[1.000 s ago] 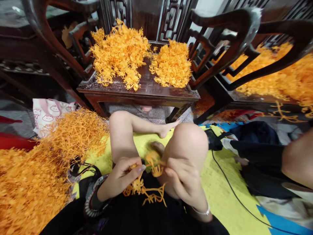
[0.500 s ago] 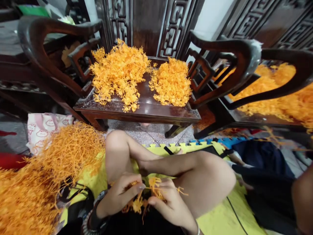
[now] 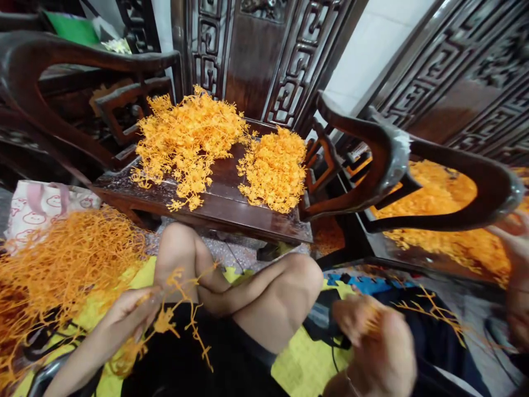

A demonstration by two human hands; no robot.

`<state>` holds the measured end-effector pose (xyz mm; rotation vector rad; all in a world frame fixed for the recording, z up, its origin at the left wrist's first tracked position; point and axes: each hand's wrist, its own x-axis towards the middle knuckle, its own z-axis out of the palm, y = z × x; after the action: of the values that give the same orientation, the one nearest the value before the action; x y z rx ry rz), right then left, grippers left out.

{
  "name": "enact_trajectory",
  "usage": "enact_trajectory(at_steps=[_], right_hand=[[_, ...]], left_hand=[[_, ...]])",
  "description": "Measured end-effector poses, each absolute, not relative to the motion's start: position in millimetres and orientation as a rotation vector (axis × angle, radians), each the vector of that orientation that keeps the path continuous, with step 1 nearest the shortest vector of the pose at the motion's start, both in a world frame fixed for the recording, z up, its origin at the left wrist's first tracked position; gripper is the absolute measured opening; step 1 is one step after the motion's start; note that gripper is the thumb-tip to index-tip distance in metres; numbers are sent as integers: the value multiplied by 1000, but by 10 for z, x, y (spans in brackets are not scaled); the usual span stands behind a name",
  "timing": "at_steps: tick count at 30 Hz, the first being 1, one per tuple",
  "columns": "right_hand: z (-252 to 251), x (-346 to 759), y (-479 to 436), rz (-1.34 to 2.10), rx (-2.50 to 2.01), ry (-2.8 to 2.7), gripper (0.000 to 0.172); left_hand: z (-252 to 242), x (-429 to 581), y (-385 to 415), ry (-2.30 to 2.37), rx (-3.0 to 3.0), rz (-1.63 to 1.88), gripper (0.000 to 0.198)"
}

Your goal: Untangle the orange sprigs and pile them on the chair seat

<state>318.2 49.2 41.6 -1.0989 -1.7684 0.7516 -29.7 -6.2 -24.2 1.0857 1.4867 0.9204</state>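
— Start at the left. What lies there?
— A broad heap of loose orange plastic strands (image 3: 61, 264) on the floor. It is near the person's left hand (image 3: 128, 311), at nine o'clock from it, and spills onto the yellow foam floor mat (image 3: 309, 369).
— And that hand?
— Its fingers are pinched together on a branched orange plastic sprig (image 3: 177, 317). The sprig juts from the fingertips toward three o'clock, over the black-clad lap. Its long axis slants from ten o'clock down to four, with a side branch rising toward one.
— Which hand is nearer to it?
— The left, which touches it. The right hand (image 3: 374, 336) is well apart at three o'clock, with the crossed bare legs between the two.
— Is the right hand closed?
— It is blurred. The fingers look curled and some orange shows against them, but I cannot tell whether they grip anything.
— What sits beyond the legs?
— At twelve o'clock, a dark wooden desk (image 3: 231, 204) carries small orange plastic pieces. A larger loose pile (image 3: 185, 138) is on the left and a smaller dense pile (image 3: 275, 168) on the right, with bare wood between them.
— Farther right?
— A dark carved wooden chair (image 3: 384, 160) stands at twelve o'clock from the right hand, with a heap of orange pieces (image 3: 438, 220) on its seat. A thin orange twig (image 3: 433, 309) shows over dark cloth near that hand, at three o'clock. Another person's hand (image 3: 516, 275) is at the right edge.
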Motion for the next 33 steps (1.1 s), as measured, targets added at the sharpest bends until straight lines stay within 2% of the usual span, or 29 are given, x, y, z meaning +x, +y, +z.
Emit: enact_trajectory(at_steps=[3, 9, 14, 17, 24, 27, 30, 33], right_hand=[[217, 3238, 708, 801, -1302, -1731, 48], [-94, 3045, 1223, 514, -1388, -1975, 44], [22, 2867, 1714, 71, -1297, -2045, 37], [172, 2718, 2270, -184, -1419, -2010, 37], [338, 2500, 3262, -558, -1753, -2004, 49], [270, 2500, 3337, -580, -1779, -2018, 41], [213, 2535, 3336, -446, -1750, -1999, 29], [176, 2568, 3211, -343, -1577, -1915, 36]], left_hand=[[-272, 75, -89, 1406, 1030, 922, 56], [-237, 506, 55, 1327, 1069, 969, 48], [-220, 332, 221, 1312, 1110, 979, 47], [-238, 232, 297, 1283, 1058, 987, 50], [-302, 53, 507, 1211, 1006, 952, 47], [-341, -56, 601, 1219, 1016, 966, 47], [-384, -137, 645, 1226, 985, 1006, 44], [-409, -173, 633, 1234, 974, 1005, 43]])
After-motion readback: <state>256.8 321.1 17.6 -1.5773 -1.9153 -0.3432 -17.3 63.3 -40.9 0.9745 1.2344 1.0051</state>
